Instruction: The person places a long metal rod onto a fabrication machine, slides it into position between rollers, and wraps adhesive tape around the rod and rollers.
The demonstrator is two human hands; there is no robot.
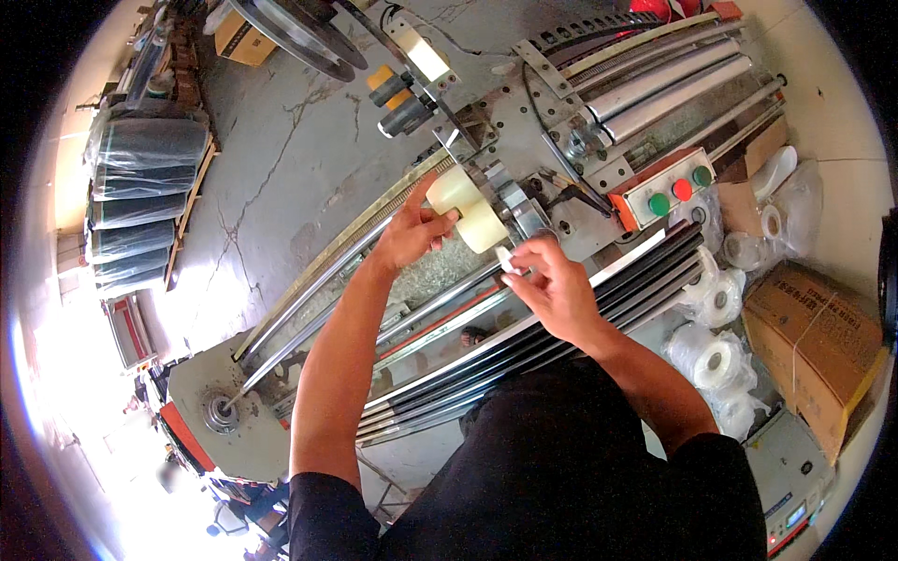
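A pale yellow roll [470,220], apparently tape, is mounted at the metal chuck [514,208] of a long machine. My left hand [410,234] grips its left end, index finger stretched along the far side and thumb pressed near the core. Just right of the roll, my right hand [559,294] pinches a small white piece [506,259] between thumb and fingers. That piece lies close to the roll's near edge; whether it is joined to the roll I cannot tell.
A control box [669,192] with green and red buttons sits right of the chuck. Long metal rods [323,294] run to the machine's left end. Black and silver tubes [599,313] lie in front. Wrapped white rolls [716,360] and a cardboard box [814,341] stand at right.
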